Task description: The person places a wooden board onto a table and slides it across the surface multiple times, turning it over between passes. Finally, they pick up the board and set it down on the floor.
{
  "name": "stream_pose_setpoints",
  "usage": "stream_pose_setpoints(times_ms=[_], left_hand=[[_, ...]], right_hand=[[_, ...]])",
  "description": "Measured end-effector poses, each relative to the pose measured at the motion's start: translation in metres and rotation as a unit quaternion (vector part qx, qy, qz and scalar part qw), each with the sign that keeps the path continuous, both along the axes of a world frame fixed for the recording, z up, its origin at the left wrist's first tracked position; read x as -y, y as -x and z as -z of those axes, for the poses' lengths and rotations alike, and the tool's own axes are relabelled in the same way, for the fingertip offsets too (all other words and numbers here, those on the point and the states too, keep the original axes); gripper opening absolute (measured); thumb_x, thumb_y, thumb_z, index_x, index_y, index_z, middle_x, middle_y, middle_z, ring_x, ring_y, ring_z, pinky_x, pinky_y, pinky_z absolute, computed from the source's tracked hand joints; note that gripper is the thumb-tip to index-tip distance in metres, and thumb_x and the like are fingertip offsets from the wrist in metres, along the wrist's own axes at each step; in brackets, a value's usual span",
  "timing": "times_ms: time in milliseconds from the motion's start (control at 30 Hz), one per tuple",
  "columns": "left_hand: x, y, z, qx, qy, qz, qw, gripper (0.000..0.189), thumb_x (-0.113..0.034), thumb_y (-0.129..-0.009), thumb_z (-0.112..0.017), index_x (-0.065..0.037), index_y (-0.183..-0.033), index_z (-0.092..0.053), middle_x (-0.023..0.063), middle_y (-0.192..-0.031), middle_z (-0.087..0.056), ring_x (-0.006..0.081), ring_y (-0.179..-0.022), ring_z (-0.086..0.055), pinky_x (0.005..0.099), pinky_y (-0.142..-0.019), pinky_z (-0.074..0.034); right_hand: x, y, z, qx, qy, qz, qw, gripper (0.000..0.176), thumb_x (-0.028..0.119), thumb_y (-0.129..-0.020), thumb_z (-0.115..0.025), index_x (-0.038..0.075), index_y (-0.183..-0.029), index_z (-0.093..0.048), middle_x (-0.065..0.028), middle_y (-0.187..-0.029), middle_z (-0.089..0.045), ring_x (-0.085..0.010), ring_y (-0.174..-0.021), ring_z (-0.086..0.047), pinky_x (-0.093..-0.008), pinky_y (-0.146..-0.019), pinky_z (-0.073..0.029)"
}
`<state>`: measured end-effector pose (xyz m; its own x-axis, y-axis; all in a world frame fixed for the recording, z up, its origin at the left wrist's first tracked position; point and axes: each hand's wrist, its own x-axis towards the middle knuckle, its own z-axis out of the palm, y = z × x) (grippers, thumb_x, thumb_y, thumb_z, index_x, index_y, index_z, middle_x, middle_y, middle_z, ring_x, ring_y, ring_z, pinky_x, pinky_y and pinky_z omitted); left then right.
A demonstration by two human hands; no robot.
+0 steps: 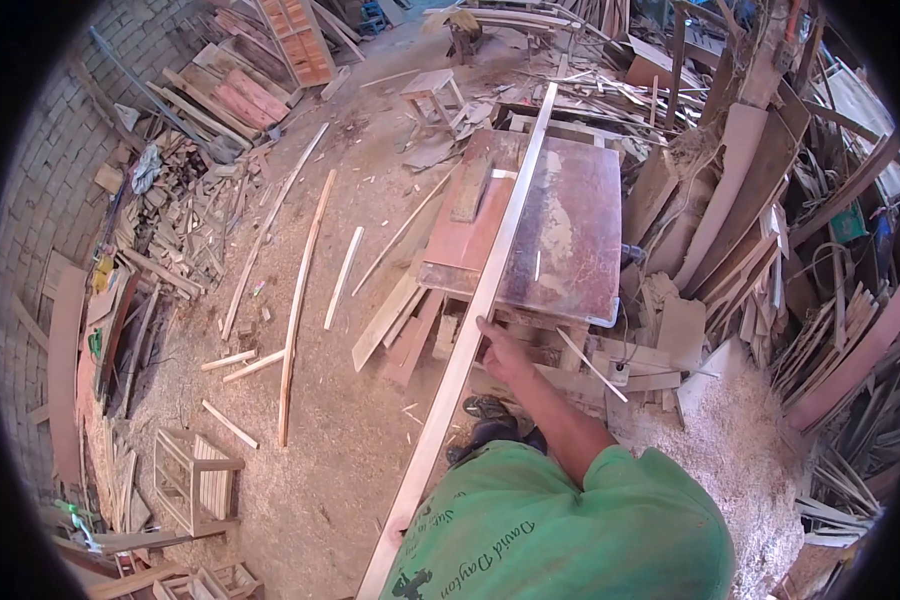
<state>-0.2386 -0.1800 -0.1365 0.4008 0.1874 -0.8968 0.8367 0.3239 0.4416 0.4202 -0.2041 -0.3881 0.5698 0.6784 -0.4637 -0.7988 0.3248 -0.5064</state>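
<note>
A long pale wooden board [490, 270] runs from the lower left, past my body, up across a worn reddish-brown worktable [580, 225]. My right hand [508, 355] grips the board's right edge just before the table, thumb on top and the other fingers mostly hidden beneath. Close to my green shirt, a small part of my left hand [402, 527] shows, closed on the board's edge; the rest is hidden. On the table, left of the board, rests a short wooden block [470, 190].
Sawdust covers the floor, with long wood strips [305, 310] lying to the left. A small wooden frame [198, 480] stands at lower left. Scrap wood [175, 225] is heaped by the brick wall [45, 170]. Planks [730, 200] lean at right. A small stool [432, 95] stands beyond.
</note>
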Motion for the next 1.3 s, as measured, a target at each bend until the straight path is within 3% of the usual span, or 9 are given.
stream_pose_setpoints(times_ms=[133,167,267,400,500,667,800,900,1300], left_hand=[[-0.028,0.0,0.084,0.002,-0.119,-0.003,0.993,0.037,-0.033,-0.097,-0.075,0.0,-0.114,-0.071,0.0076,-0.096,-0.072,0.0191,-0.092,-0.068,0.0359,-0.083,-0.054],[-0.038,-0.037,0.082,-0.01,-0.155,0.003,0.988,0.053,-0.046,-0.097,-0.076,0.003,-0.119,-0.074,0.0127,-0.112,-0.076,0.0221,-0.106,-0.069,0.0393,-0.099,-0.052],[-0.051,-0.181,0.093,0.019,-0.242,0.009,0.97,0.055,-0.046,-0.101,-0.07,0.005,-0.123,-0.07,0.0138,-0.113,-0.075,0.0211,-0.107,-0.067,0.0369,-0.097,-0.052],[-0.039,-0.325,0.153,0.162,-0.133,-0.066,0.976,0.063,-0.054,-0.106,-0.061,0.006,-0.123,-0.069,0.0171,-0.114,-0.075,0.0268,-0.108,-0.069,0.0404,-0.097,-0.053],[-0.026,-0.36,0.164,0.044,-0.19,0.074,0.978,0.074,-0.063,-0.102,-0.061,0.007,-0.125,-0.067,0.0253,-0.111,-0.075,0.0347,-0.108,-0.072,0.0456,-0.094,-0.054],[-0.013,-0.362,0.163,-0.017,-0.22,0.049,0.974,0.09,-0.076,-0.09,-0.067,0.008,-0.122,-0.069,0.0322,-0.112,-0.074,0.0438,-0.108,-0.072,0.05,-0.092,-0.055],[-0.02,-0.379,0.132,-0.087,-0.258,0.071,0.96,0.088,-0.075,-0.083,-0.075,0.007,-0.117,-0.071,0.032,-0.11,-0.074,0.0435,-0.106,-0.073,0.0506,-0.091,-0.055],[-0.024,-0.385,0.116,-0.115,-0.277,0.05,0.953,0.08,-0.069,-0.078,-0.081,0.004,-0.112,-0.075,0.0294,-0.105,-0.076,0.0405,-0.102,-0.075,0.0494,-0.089,-0.056],[-0.054,-0.366,0.136,-0.125,-0.211,-0.001,0.969,0.068,-0.058,-0.074,-0.09,0.0,-0.109,-0.081,0.0197,-0.092,-0.08,0.028,-0.084,-0.078,0.0418,-0.078,-0.059]], right_hand=[[0.02,0.054,-0.009,-0.067,-0.023,-0.033,0.997,0.021,0.025,-0.103,-0.073,0.008,-0.113,-0.069,-0.0058,-0.108,-0.074,-0.0189,-0.099,-0.072,-0.0381,-0.088,-0.059],[0.026,0.067,-0.006,-0.08,-0.035,-0.047,0.995,0.022,0.026,-0.104,-0.072,0.007,-0.116,-0.07,-0.0066,-0.109,-0.075,-0.0213,-0.101,-0.072,-0.0425,-0.093,-0.06],[0.048,0.096,-0.013,-0.116,-0.043,-0.109,0.986,0.023,0.025,-0.105,-0.07,0.007,-0.119,-0.068,-0.0083,-0.113,-0.074,-0.0243,-0.106,-0.072,-0.0467,-0.099,-0.059],[0.068,0.108,-0.015,-0.141,0.003,-0.189,0.972,0.023,0.022,-0.104,-0.072,0.006,-0.119,-0.065,-0.0071,-0.112,-0.072,-0.0237,-0.102,-0.071,-0.0465,-0.094,-0.06],[0.076,0.087,-0.024,-0.105,0.056,-0.26,0.958,0.027,0.024,-0.103,-0.074,0.006,-0.12,-0.063,-0.0061,-0.107,-0.071,-0.0208,-0.095,-0.071,-0.043,-0.086,-0.061],[0.067,0.017,0.0,0.021,0.141,-0.212,0.967,0.031,0.031,-0.103,-0.075,0.007,-0.12,-0.064,-0.0057,-0.12,-0.072,-0.0178,-0.097,-0.072,-0.0352,-0.078,-0.06],[0.029,-0.041,-0.049,0.06,0.17,-0.113,0.977,0.025,0.028,-0.103,-0.075,0.007,-0.115,-0.069,-0.0032,-0.116,-0.073,-0.0111,-0.091,-0.07,-0.0286,-0.069,-0.057],[0.014,-0.074,-0.049,0.09,0.146,-0.175,0.97,0.027,0.022,-0.104,-0.073,-0.001,-0.118,-0.069,-0.0066,-0.105,-0.072,-0.0143,-0.084,-0.071,-0.0275,-0.072,-0.059],[0.008,-0.098,-0.034,0.039,0.103,-0.258,0.96,0.028,0.015,-0.107,-0.068,-0.007,-0.123,-0.068,-0.0153,-0.116,-0.075,-0.0201,-0.098,-0.077,-0.0311,-0.083,-0.065]])
